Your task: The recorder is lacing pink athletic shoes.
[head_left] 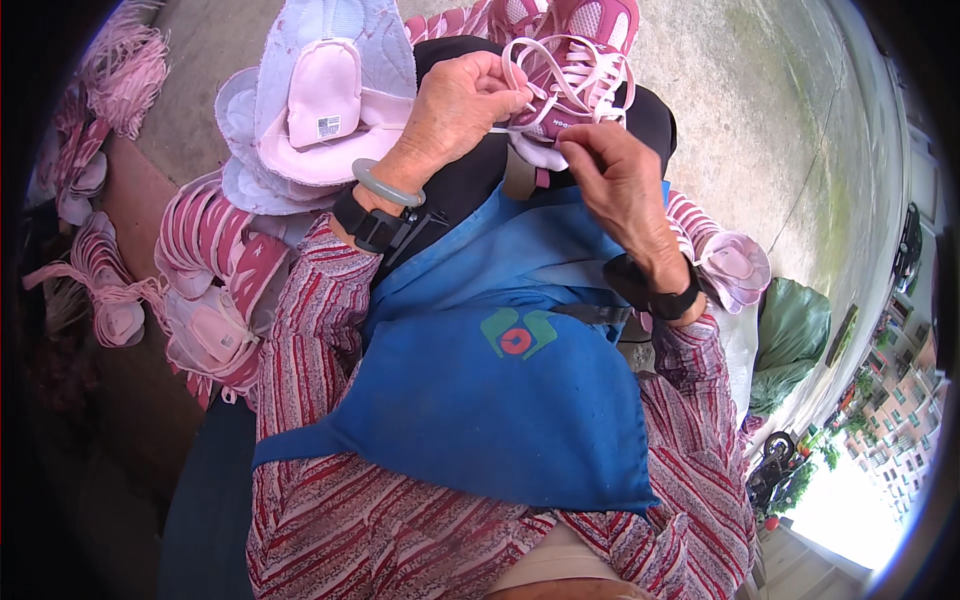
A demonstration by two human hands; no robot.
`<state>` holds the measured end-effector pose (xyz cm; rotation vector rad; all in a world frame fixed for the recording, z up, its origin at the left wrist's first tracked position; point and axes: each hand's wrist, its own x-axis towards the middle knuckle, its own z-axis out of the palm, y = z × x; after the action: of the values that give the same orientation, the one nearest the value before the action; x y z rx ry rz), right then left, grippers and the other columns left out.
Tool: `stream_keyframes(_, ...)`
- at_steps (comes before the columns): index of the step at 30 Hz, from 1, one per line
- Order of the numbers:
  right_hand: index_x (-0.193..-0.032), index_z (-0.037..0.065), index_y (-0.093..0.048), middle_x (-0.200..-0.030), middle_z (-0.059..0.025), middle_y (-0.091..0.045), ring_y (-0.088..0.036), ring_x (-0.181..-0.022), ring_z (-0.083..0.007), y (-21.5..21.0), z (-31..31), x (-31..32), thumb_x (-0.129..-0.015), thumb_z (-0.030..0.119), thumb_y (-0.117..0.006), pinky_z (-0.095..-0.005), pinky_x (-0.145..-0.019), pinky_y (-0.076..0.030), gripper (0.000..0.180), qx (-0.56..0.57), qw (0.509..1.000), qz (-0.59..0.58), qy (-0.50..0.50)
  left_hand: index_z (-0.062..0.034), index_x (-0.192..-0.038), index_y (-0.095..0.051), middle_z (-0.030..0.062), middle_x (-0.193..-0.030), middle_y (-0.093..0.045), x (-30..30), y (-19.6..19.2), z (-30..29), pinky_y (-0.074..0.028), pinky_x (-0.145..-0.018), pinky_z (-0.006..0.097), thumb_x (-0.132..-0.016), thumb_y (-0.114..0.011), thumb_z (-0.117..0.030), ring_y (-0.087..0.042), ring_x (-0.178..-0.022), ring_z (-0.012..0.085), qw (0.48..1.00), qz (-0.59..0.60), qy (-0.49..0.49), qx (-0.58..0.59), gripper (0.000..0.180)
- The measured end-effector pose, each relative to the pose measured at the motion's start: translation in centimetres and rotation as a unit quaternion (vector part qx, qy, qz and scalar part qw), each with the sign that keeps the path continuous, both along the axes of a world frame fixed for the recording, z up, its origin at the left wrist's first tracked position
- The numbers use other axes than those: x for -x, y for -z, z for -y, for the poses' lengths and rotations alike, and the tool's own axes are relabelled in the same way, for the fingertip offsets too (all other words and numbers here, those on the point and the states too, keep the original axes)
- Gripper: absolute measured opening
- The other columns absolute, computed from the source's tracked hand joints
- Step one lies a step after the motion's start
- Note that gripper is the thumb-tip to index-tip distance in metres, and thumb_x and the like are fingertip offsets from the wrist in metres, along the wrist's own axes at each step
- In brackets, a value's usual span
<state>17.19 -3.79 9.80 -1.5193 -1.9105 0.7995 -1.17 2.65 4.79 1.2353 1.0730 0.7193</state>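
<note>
A pink and white shoe upper [580,50] rests on my black-clad knees over a blue apron [500,390]. My left hand [455,105] pinches the pale pink lace [545,70] at the upper's near side, fingers closed on a strand. My right hand [615,175] grips the lower edge of the same upper just below the laces, thumb and fingers pressed together on it. Both wrists carry black bands; the left also wears a grey-green bangle [388,185].
A stack of pale pink shoe uppers [320,100] lies to my left. More striped pink uppers [215,270] pile lower left, and bundles of pink laces [130,70] lie at far left. One pink upper [735,265] sits at right beside a green bag [795,335]. Concrete ground lies beyond.
</note>
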Motion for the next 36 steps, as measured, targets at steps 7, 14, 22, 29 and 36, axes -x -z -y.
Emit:
stream_keyframes(7, -0.088, 0.0, -0.062, -0.082, -0.0169, -0.06, -0.062, -0.071, -0.0306, 2.2, -0.4, 2.1, -0.081, 0.009, -0.057, -0.0351, -0.063, -0.05, 0.013, 0.011, 0.996, 0.012, 0.09, 0.0002, -0.089, -0.06, 0.0054, -0.082, -0.065, -1.2, 0.2, 0.8, -0.05, -0.064, 0.02, -0.08, -0.066, -0.005, -0.062, -0.075, 0.0093, 0.993, -0.056, -0.032, -0.096, 0.013)
stream_keyframes(14, -0.091, 0.002, -0.063, -0.08, -0.0152, -0.059, -0.061, -0.068, -0.0298, 3.5, -0.9, 2.7, -0.079, 0.01, -0.061, -0.0354, -0.061, -0.049, 0.014, -0.03, 0.994, -0.022, 0.102, -0.0006, -0.085, -0.06, 0.0038, -0.078, -0.065, -0.8, 0.0, 0.1, -0.051, -0.066, 0.021, -0.078, -0.067, -0.004, -0.063, -0.075, 0.0087, 0.995, -0.033, -0.037, -0.082, 0.01)
stream_keyframes(22, -0.088, 0.005, -0.062, -0.081, -0.0118, -0.06, -0.061, -0.07, -0.0303, 4.1, -1.3, 2.1, -0.079, 0.012, -0.061, -0.0362, -0.061, -0.049, 0.011, -0.093, 0.993, 0.051, 0.059, -0.0012, -0.088, -0.057, 0.0077, -0.07, -0.064, -1.4, -0.8, 1.8, -0.052, -0.062, 0.026, -0.079, -0.065, -0.008, -0.066, -0.067, 0.0168, 0.915, -0.206, -0.008, -0.347, 0.014)
stream_keyframes(29, -0.08, 0.002, -0.064, -0.072, -0.0128, -0.059, -0.061, -0.066, -0.0287, 1.1, -3.3, -0.5, -0.079, 0.012, -0.062, -0.0322, -0.061, -0.048, 0.01, -0.124, 0.983, 0.073, 0.111, -0.0019, -0.081, -0.054, 0.0113, -0.075, -0.061, 0.6, -0.9, 3.3, -0.048, -0.057, 0.033, -0.076, -0.068, -0.013, -0.063, -0.066, 0.0251, 0.96, -0.167, 0.032, -0.22, 0.018)
stream_keyframes(36, -0.102, 0.004, -0.062, -0.089, -0.0154, -0.061, -0.062, -0.075, -0.0266, 1.3, -9.0, -2.0, -0.08, 0.021, -0.063, -0.0332, -0.068, -0.049, 0.028, -0.116, 0.987, 0.035, 0.105, -0.0017, -0.09, -0.057, 0.0127, -0.084, -0.057, -1.5, 0.8, 5.7, -0.045, -0.075, 0.037, -0.074, -0.066, -0.017, -0.055, -0.082, 0.0285, 0.876, -0.26, 0.129, -0.386, 0.023)
